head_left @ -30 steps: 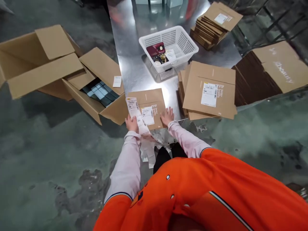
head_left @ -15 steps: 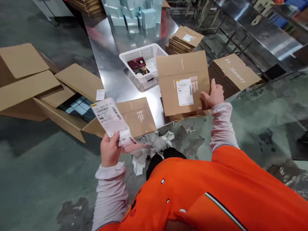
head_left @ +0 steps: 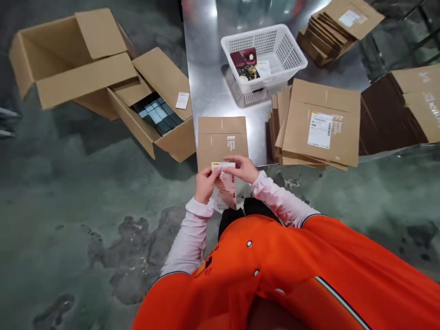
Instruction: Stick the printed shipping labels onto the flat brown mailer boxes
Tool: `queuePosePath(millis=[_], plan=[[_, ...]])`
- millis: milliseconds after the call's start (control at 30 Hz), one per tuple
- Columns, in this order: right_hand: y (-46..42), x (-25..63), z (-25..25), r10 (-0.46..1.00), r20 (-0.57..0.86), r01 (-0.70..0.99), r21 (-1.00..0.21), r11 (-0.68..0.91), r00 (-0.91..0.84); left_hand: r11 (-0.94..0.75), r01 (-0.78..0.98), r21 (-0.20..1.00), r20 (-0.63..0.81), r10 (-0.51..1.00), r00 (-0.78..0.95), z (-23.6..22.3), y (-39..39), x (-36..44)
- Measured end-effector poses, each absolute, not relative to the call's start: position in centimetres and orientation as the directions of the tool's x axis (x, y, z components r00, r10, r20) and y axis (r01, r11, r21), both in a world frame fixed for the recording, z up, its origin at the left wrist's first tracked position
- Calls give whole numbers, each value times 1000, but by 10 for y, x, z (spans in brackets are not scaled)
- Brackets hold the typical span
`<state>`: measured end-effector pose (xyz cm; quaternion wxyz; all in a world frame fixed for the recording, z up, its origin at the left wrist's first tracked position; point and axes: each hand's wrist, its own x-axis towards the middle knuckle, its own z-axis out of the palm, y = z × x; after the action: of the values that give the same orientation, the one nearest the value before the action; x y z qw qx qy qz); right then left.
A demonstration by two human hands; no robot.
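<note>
A strip of printed shipping labels [head_left: 225,189] hangs in front of me, over the table's near edge. My left hand [head_left: 205,185] is closed, pinching the strip's upper left side between thumb and fingers. At the top edge, my right hand [head_left: 245,169] has its thumb and fingers closed on the label from the right. Just beyond both hands lies a flat cardboard mailer [head_left: 222,133] with white print and no label on its visible face. To the right, a mailer with a white label [head_left: 343,137] rests on top of a pile of flat mailers.
A white plastic basket [head_left: 292,64] holding cards stands on the metal table [head_left: 202,59]. Flat cardboard is stacked at the back right [head_left: 326,39] and far right [head_left: 392,110]. Open cartons [head_left: 85,85] are on the left, one holding dark boxes [head_left: 158,112].
My right hand has let go of the labelled mailer, which now lies on the right pile, and has come over to the label strip. My left hand has drawn the strip in towards the middle.
</note>
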<state>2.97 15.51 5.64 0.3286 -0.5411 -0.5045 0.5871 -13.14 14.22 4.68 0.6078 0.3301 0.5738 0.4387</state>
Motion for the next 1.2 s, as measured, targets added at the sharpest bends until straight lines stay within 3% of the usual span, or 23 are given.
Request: queuePosePath(millis=[100, 233, 400, 533, 700, 867, 933, 1067, 1133, 1200], plan=[[176, 32, 56, 944, -281, 335, -918, -212, -173, 379, -171, 909, -400, 910, -107, 27, 135, -122], [189, 25, 37, 938, -302, 374, -900, -222, -170, 340, -148, 929, -370, 875, -313, -4, 135, -110], [206, 17, 13, 912, -363, 436, -864, -252, -191, 368, -313, 876, -445, 867, -224, -38, 148, -119], [208, 14, 11, 914, -333, 467, -862, -196, -230, 308, -214, 927, -360, 893, -272, -42, 150, -133], [195, 8, 9, 916, -393, 327, -878, -349, -77, 253, -217, 943, -311, 901, -303, -29, 146, -139], [189, 3, 13, 823, -533, -27, -836, -548, -199, 216, -125, 968, -244, 921, -304, -14, 144, -153], [189, 5, 18, 806, -549, -106, -808, -579, -219, 126, -28, 992, -130, 965, -227, -9, 143, -165], [186, 10, 27, 676, -601, -199, -667, -718, -426, -111, 192, 975, 117, 993, -20, 1, 142, -186], [182, 9, 26, 719, -578, -241, -689, -683, -386, -132, 227, 965, 130, 991, 25, 3, 140, -186], [178, 7, 25, 825, -510, -214, -801, -559, -244, -118, 203, 972, 123, 992, -10, 5, 139, -179]])
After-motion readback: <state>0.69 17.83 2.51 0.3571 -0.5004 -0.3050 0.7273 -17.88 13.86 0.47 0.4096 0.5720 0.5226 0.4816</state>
